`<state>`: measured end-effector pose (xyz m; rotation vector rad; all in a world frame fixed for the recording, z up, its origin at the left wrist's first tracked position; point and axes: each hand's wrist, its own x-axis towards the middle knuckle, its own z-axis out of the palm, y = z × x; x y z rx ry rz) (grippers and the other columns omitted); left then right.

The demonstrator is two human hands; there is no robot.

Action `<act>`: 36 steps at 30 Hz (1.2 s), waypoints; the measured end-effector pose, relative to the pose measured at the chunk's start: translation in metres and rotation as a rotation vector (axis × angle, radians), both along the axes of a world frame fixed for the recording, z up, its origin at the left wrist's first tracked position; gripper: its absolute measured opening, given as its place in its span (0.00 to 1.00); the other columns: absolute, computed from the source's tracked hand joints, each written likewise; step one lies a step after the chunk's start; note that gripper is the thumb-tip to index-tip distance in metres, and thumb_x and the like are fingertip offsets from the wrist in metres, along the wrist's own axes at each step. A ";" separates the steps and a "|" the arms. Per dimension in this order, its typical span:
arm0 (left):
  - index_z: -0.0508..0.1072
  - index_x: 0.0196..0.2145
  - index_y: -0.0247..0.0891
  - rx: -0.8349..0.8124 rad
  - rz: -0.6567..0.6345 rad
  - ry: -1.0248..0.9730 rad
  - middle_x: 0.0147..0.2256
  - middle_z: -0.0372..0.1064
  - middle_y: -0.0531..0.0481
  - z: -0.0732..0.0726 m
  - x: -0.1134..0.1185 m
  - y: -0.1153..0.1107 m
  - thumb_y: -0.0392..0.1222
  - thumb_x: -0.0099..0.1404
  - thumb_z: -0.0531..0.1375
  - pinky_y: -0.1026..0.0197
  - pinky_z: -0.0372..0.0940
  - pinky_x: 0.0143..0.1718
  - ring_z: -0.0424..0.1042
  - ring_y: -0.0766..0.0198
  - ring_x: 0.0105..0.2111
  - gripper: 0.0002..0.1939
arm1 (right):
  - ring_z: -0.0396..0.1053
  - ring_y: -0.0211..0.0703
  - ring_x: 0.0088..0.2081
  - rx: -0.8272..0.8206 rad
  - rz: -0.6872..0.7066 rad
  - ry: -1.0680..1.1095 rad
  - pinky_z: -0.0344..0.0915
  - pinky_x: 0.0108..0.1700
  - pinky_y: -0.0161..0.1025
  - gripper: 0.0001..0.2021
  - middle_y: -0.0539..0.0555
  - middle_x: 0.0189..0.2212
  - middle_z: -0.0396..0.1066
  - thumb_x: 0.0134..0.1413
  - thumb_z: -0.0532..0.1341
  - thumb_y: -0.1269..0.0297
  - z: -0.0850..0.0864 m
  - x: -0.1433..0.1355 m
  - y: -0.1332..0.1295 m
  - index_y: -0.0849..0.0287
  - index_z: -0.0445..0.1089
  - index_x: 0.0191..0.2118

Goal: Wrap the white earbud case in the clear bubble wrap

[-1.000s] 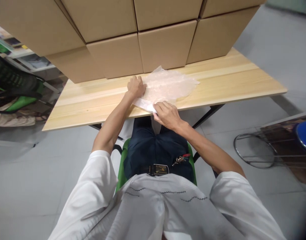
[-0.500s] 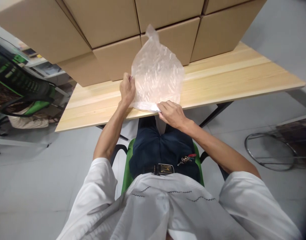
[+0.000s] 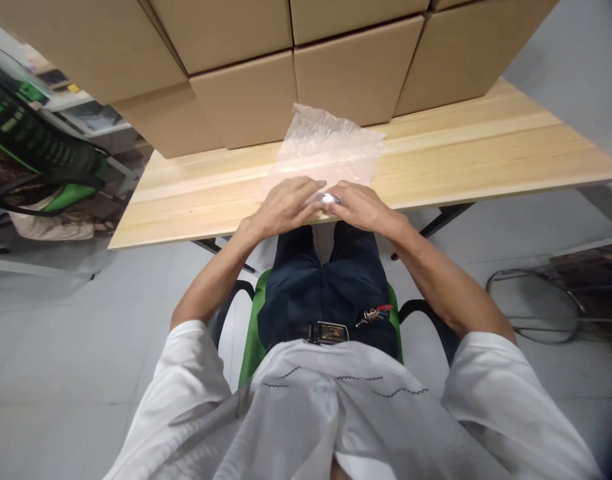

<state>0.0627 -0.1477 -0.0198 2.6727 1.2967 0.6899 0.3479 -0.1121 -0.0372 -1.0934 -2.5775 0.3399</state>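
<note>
Both left hand (image 3: pixel 287 203) and right hand (image 3: pixel 362 205) pinch small shiny white object (image 3: pixel 329 198) at near edge of pale wooden desk (image 3: pixel 461 157); slack grip could let translucent plastic film (image 3: pixel 331 147) slip.

Your left hand (image 3: pixel 287 204) has left the side of the wrap (image 3: pixel 336 147) and come in beside your right hand (image 3: pixel 360 204) at the near edge, a white bit (image 3: pixel 329 199) now showing between them. The far end, raised half a second ago, has sunk toward the table (image 3: pixel 486 150).
</note>
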 end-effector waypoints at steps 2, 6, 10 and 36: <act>0.83 0.76 0.44 -0.072 -0.055 0.017 0.70 0.86 0.32 -0.010 0.010 0.003 0.64 0.96 0.55 0.40 0.78 0.75 0.87 0.40 0.70 0.31 | 0.84 0.65 0.58 -0.005 -0.005 0.002 0.72 0.58 0.50 0.17 0.69 0.60 0.90 0.89 0.63 0.55 0.001 0.002 0.003 0.60 0.88 0.59; 0.85 0.75 0.39 -0.150 -0.059 -0.016 0.70 0.88 0.31 -0.020 0.014 0.024 0.58 0.96 0.52 0.43 0.77 0.76 0.87 0.43 0.70 0.31 | 0.85 0.66 0.59 -0.035 -0.008 0.027 0.72 0.59 0.51 0.21 0.69 0.61 0.91 0.88 0.62 0.54 0.006 0.009 0.008 0.61 0.89 0.64; 0.89 0.70 0.41 -0.201 -0.022 -0.018 0.67 0.91 0.36 -0.015 0.017 0.040 0.53 0.93 0.54 0.44 0.78 0.75 0.88 0.44 0.66 0.27 | 0.86 0.65 0.58 -0.081 -0.054 0.102 0.73 0.59 0.51 0.24 0.66 0.61 0.93 0.84 0.60 0.56 0.007 0.018 0.011 0.61 0.91 0.66; 0.93 0.65 0.41 -0.314 -0.021 0.013 0.59 0.95 0.41 -0.011 0.026 0.077 0.54 0.89 0.56 0.50 0.79 0.66 0.91 0.47 0.57 0.28 | 0.78 0.75 0.68 0.338 -0.046 0.104 0.77 0.69 0.67 0.19 0.71 0.67 0.86 0.86 0.59 0.67 -0.015 0.002 -0.019 0.58 0.84 0.68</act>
